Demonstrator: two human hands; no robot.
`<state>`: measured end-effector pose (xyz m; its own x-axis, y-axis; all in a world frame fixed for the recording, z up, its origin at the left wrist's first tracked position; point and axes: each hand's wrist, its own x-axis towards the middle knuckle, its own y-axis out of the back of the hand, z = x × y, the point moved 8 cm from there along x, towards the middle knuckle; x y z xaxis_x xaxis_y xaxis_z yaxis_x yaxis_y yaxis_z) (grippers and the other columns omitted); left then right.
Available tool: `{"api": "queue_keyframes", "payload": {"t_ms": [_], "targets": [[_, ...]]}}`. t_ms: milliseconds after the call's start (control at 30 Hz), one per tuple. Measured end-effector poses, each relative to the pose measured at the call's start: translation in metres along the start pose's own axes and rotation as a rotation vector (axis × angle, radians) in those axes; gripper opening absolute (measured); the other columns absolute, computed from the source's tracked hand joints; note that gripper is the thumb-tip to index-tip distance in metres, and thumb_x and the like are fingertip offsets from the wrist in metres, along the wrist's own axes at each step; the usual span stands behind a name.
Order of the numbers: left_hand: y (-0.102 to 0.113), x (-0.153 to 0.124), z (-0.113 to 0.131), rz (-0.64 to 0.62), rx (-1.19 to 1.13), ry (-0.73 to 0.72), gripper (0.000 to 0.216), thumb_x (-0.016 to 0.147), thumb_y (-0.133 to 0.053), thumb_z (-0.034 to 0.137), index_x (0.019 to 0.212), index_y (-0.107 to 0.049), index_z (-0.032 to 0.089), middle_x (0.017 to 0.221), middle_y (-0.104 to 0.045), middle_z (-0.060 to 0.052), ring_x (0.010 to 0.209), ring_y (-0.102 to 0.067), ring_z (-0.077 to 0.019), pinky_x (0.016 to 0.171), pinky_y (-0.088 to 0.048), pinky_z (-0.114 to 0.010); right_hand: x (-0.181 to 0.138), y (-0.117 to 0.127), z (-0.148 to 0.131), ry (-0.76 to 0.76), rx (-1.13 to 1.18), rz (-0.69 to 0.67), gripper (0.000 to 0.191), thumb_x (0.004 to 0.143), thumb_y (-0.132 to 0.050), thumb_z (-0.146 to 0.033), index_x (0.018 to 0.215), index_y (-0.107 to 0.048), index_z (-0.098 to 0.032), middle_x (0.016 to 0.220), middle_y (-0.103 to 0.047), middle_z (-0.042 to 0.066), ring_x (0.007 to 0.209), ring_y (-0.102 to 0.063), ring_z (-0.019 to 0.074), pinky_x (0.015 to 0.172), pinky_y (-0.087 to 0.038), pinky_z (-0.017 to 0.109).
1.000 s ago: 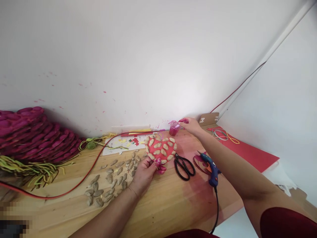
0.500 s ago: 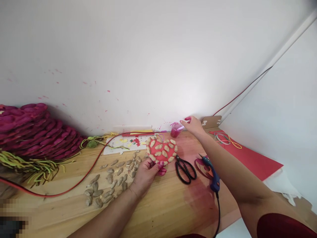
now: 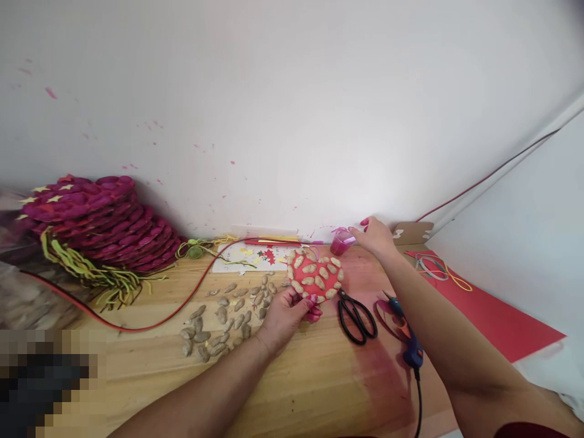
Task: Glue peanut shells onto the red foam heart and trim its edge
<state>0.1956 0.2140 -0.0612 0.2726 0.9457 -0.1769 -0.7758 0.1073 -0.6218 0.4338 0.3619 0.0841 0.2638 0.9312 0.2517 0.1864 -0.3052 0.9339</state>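
Note:
My left hand (image 3: 287,316), its fingertips stained pink, pinches the lower edge of a red heart-shaped piece (image 3: 314,279) and holds it tilted up above the table. Whole peanuts in their shells sit spaced over its face and round its rim, with a thin purple loop at the top. My right hand (image 3: 376,236) is at a small clear cup of pink paint (image 3: 340,244) by the wall. Its fingers close on a pale stick-like handle (image 3: 349,239) that slants into the cup; the handle's lower end is hidden.
Loose peanuts (image 3: 228,319) lie left of my left hand. Black scissors (image 3: 358,319) and a blue glue gun (image 3: 410,347) lie to the right, near red card (image 3: 497,316). A stack of magenta peanut-covered pieces (image 3: 132,231) stands left. A red cable (image 3: 168,316) crosses the table.
The view has turned to the left, so everything appears shifted right. My right hand stays at the paint cup, and my left hand still holds the heart.

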Motion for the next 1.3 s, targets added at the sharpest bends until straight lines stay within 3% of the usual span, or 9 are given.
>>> {"api": "queue_keyframes", "payload": {"t_ms": [133,267,467,667,867,1033,1300], "targets": [[0.002,0.001,0.0,0.002,-0.001,-0.005,0.057,0.052,-0.097,0.051,0.086,-0.072,0.012,0.073,-0.075,-0.005,0.058,-0.068,-0.0132,0.058,-0.058,-0.024,-0.002,-0.007,0.004,0.023,0.027,-0.062,0.027,0.088,-0.067,-0.042,0.096,-0.074,-0.016,0.095,-0.076,0.011,0.09,-0.069,0.0246,0.077,-0.047,0.032],[0.003,0.002,-0.001,0.003,0.002,0.002,0.058,0.05,-0.098,0.051,0.084,-0.071,0.013,0.072,-0.075,-0.005,0.058,-0.069,-0.0134,0.058,-0.058,-0.024,-0.008,-0.013,-0.013,0.106,0.098,-0.068,0.026,0.092,-0.063,-0.039,0.105,-0.073,-0.018,0.099,-0.077,0.006,0.089,-0.068,0.0185,0.077,-0.047,0.027],[0.005,0.003,-0.002,0.032,0.0,0.006,0.059,0.046,-0.1,0.048,0.082,-0.069,0.013,0.073,-0.075,-0.004,0.059,-0.069,-0.0133,0.058,-0.059,-0.024,-0.013,-0.023,-0.025,0.2,0.109,-0.099,0.018,0.09,-0.063,-0.032,0.095,-0.074,-0.018,0.093,-0.076,0.005,0.086,-0.065,0.0184,0.077,-0.043,0.027],[0.008,0.003,-0.003,0.039,0.009,0.012,0.061,0.047,-0.1,0.047,0.087,-0.071,0.013,0.074,-0.075,-0.005,0.06,-0.069,-0.0135,0.059,-0.059,-0.024,-0.013,-0.003,-0.016,0.178,0.117,0.006,0.025,0.093,-0.055,-0.036,0.097,-0.072,-0.018,0.093,-0.074,0.006,0.084,-0.062,0.0203,0.076,-0.042,0.029],[0.008,0.001,0.0,0.046,0.038,0.006,0.06,0.047,-0.099,0.048,0.088,-0.071,0.014,0.079,-0.076,-0.005,0.064,-0.07,-0.0147,0.05,-0.056,-0.021,-0.016,0.018,-0.019,0.181,0.15,0.074,0.031,0.097,-0.049,-0.04,0.097,-0.07,-0.018,0.088,-0.073,0.006,0.078,-0.061,0.0197,0.072,-0.041,0.029],[0.008,0.001,0.0,0.067,0.006,0.013,0.061,0.044,-0.101,0.046,0.086,-0.071,0.014,0.077,-0.076,-0.004,0.063,-0.07,-0.013,0.057,-0.06,-0.022,-0.015,0.023,-0.017,0.171,0.127,0.079,0.031,0.098,-0.048,-0.04,0.1,-0.07,-0.017,0.089,-0.073,0.006,0.08,-0.062,0.0198,0.072,-0.041,0.028],[0.008,0.004,-0.002,0.064,-0.007,-0.003,0.06,0.045,-0.101,0.045,0.088,-0.072,0.013,0.076,-0.077,-0.003,0.06,-0.069,-0.0113,0.06,-0.06,-0.022,-0.014,-0.008,-0.019,0.211,0.003,-0.073,0.022,0.095,-0.058,-0.033,0.096,-0.074,-0.018,0.094,-0.076,0.007,0.086,-0.064,0.0196,0.076,-0.04,0.027]]}}
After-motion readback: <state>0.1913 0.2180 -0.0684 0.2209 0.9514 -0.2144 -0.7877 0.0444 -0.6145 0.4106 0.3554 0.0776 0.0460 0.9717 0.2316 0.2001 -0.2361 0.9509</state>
